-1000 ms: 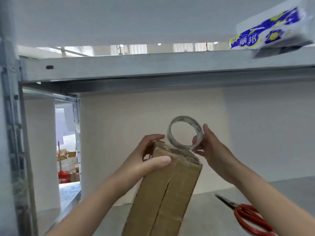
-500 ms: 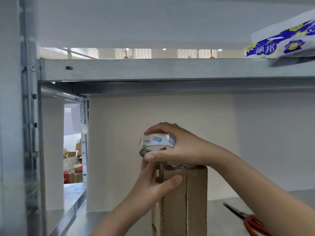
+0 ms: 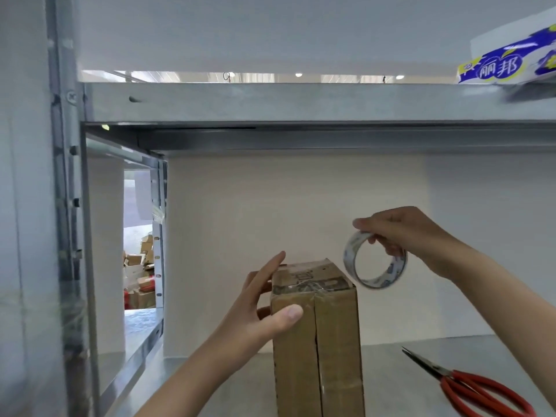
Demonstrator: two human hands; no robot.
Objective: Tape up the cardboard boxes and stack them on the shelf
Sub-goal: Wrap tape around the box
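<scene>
We see a cardboard box (image 3: 319,341) standing upright on the metal shelf (image 3: 406,371) near its front edge. The left hand (image 3: 258,308) steadies the box's upper left side, fingers straight and thumb on the front face. The right hand (image 3: 403,236) pinches a tape roll (image 3: 377,282) just clear of the box's top right corner. Red scissors (image 3: 469,386) lie toward the right front corner.

A: Entry 1. Left hand (image 3: 258,314) and left forearm (image 3: 192,383): bare skin all the way to the lower frame edge.
B: Right hand (image 3: 403,236) and right forearm (image 3: 493,299) likewise bare, out to the right edge.
A: Left thumbnail (image 3: 290,313) short and rounded; appears plain, but the focus is soft there.
B: Logged. Fingers slender on both.
</scene>
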